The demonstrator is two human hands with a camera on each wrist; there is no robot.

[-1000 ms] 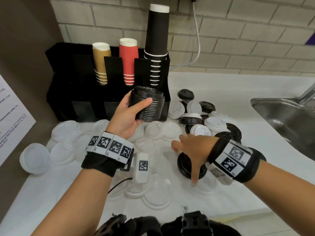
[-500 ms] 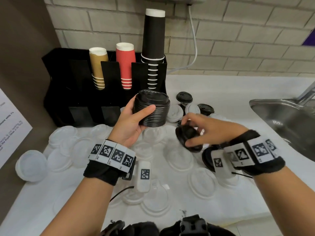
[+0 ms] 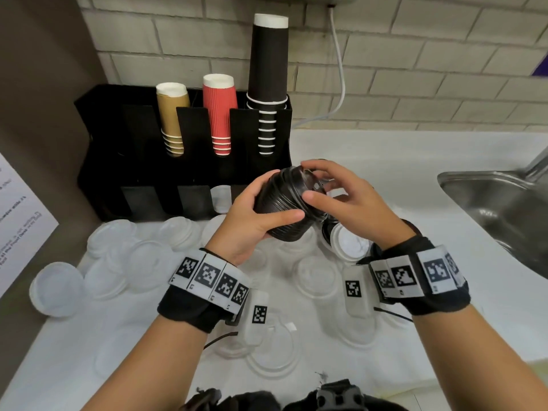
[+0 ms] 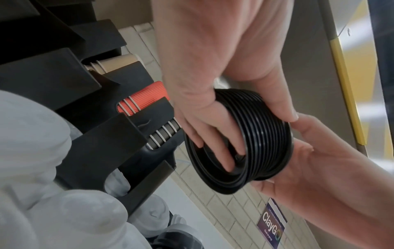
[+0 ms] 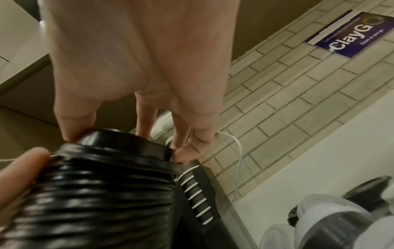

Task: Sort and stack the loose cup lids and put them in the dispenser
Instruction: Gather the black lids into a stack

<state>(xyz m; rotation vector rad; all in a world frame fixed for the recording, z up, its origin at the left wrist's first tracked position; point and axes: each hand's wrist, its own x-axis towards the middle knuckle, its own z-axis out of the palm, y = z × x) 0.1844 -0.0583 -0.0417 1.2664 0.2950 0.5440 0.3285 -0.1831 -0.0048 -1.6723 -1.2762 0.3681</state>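
My left hand (image 3: 275, 200) grips a stack of black lids (image 3: 281, 209) in the air, in front of the black dispenser (image 3: 142, 173). The stack is tilted with its top toward the right. In the left wrist view the left fingers (image 4: 215, 139) reach into the hollow underside of the stack (image 4: 264, 134) and the thumb lies across its ribbed side. My right hand (image 3: 311, 182) pinches the top black lid (image 5: 127, 143) by its rim, seated on the stack (image 5: 95, 193).
Several clear lids (image 3: 148, 256) and white lids (image 3: 56, 289) lie on the white counter, with mixed black and white lids (image 3: 347, 241) under my right wrist. Cup stacks (image 3: 219, 114) stand in the dispenser. A steel sink (image 3: 504, 209) is at the right.
My right hand picked a black lid off the counter and brought it up onto the top of the stack. My left hand tipped the stack over to the right.
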